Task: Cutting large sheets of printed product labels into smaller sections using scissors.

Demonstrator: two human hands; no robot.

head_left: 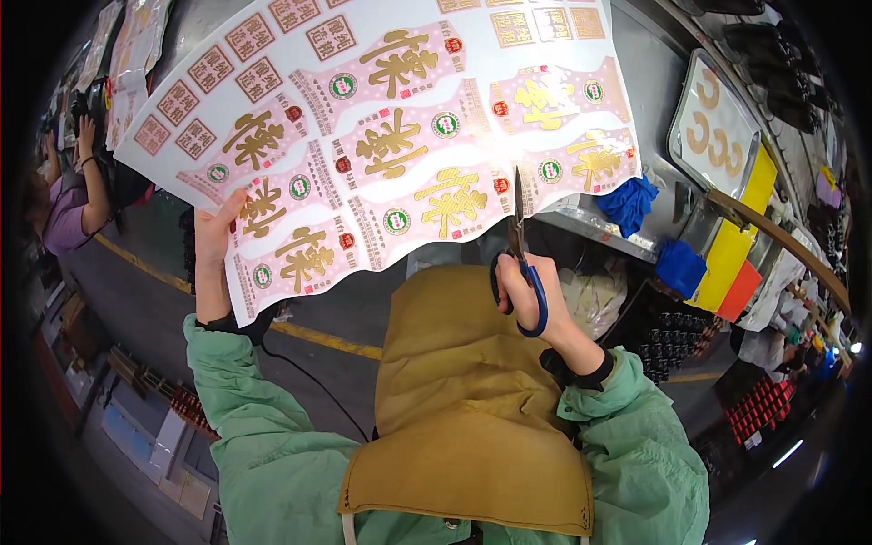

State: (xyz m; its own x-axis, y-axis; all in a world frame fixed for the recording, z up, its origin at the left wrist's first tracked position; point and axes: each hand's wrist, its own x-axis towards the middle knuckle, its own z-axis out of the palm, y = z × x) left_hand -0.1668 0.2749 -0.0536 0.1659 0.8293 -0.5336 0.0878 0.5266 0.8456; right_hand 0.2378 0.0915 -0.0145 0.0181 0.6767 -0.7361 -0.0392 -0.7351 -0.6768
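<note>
Two hands work one large printed label sheet [381,136] filling the upper middle of the frame. Left hand [216,232] pinches its lower left edge; right hand [527,286] grips blue-handled scissors [520,263], blades biting the bottom edge. Thin, glossy, floppy stock probably sags, so support near the cut.

Left hand [215,238]: fingers hidden behind the sheet [381,136], whose top is cut off. Scissors [520,259]: lower blade hidden behind it.
</note>
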